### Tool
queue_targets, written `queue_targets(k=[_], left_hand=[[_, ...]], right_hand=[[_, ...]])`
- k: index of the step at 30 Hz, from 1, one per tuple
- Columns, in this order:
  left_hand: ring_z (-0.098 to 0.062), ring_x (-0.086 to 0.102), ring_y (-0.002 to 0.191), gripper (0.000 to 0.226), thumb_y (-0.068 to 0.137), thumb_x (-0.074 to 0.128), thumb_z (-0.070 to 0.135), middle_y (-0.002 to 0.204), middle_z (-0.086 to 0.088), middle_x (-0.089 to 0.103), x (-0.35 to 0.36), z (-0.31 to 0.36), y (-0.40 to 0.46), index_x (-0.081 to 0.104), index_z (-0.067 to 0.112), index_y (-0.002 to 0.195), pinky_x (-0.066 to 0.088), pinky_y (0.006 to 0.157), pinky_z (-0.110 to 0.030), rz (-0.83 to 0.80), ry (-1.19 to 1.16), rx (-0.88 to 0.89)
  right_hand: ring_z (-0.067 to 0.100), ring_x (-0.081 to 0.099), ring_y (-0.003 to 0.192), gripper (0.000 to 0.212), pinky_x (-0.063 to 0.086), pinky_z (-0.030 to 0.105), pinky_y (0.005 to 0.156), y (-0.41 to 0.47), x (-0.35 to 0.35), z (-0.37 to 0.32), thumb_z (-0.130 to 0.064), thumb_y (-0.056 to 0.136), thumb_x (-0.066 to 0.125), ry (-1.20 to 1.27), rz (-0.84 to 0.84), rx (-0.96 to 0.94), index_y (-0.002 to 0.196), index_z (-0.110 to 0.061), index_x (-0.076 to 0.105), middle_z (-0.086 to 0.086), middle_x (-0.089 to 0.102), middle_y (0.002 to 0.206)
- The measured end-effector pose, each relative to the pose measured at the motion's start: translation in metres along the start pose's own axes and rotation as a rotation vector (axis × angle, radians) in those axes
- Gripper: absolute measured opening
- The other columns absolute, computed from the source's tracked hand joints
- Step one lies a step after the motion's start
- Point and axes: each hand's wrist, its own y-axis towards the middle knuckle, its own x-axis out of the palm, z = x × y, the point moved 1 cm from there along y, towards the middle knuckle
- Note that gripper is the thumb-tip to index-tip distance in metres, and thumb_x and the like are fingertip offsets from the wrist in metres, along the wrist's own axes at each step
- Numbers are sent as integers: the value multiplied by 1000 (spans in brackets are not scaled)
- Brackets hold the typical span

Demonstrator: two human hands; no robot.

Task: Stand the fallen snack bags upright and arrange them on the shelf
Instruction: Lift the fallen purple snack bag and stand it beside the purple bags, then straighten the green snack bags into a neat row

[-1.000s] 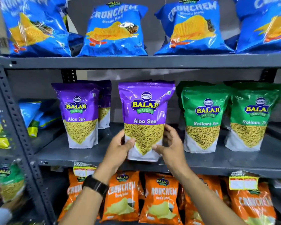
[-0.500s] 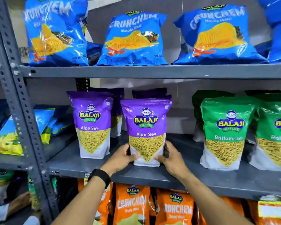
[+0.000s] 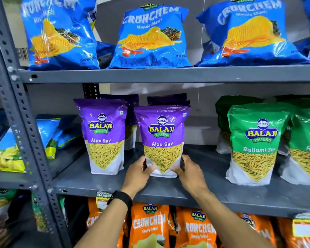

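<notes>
A purple Aloo Sev bag stands upright on the grey middle shelf, its base on the shelf board. My left hand grips its lower left corner and my right hand grips its lower right corner. A second purple Aloo Sev bag stands upright just to its left, a narrow gap between them. More purple bags stand behind both, mostly hidden. Green Ratlami Sev bags stand upright to the right.
Blue Crunchem bags lean on the upper shelf. Orange Crunchem bags fill the shelf below. A perforated grey upright divides off the left bay, where blue and yellow bags lie tilted. Bare shelf board lies between the purple and green bags.
The held purple bag has come down from a raised position onto the shelf board and moved back beside the other purple bag. Both hands stayed on its lower corners.
</notes>
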Motion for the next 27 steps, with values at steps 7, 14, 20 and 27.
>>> queue_targets(k=[7,14,20,27], left_hand=[[-16,74,102,47,93,71,23,112,9,77,-5,0,-12,64,28,140,59,101,-42,210,-116,-51],[-7,74,78,16,93,72,12,86,4,80,41,82,-63,80,21,104,57,77,-28,417,-251,85],[-6,70,110,68,87,82,39,128,12,71,154,155,-39,53,31,148,54,109,-32,-263,-301,20],[-17,63,127,54,88,79,32,137,7,68,221,194,-24,53,29,135,49,107,-35,-294,-229,-17]], right_hand=[[21,69,119,69,54,37,104,-21,-18,7,-28,89,76,197,27,63,151,-21,47,4,72,129],[17,70,87,34,60,46,85,-70,-105,54,-5,89,71,274,516,-38,120,-19,68,1,72,101],[34,65,110,50,54,52,98,-69,-184,132,-23,89,74,166,663,80,133,-12,54,13,62,124],[31,57,133,92,49,53,109,-18,-225,198,-36,78,84,70,55,89,155,-18,36,8,59,143]])
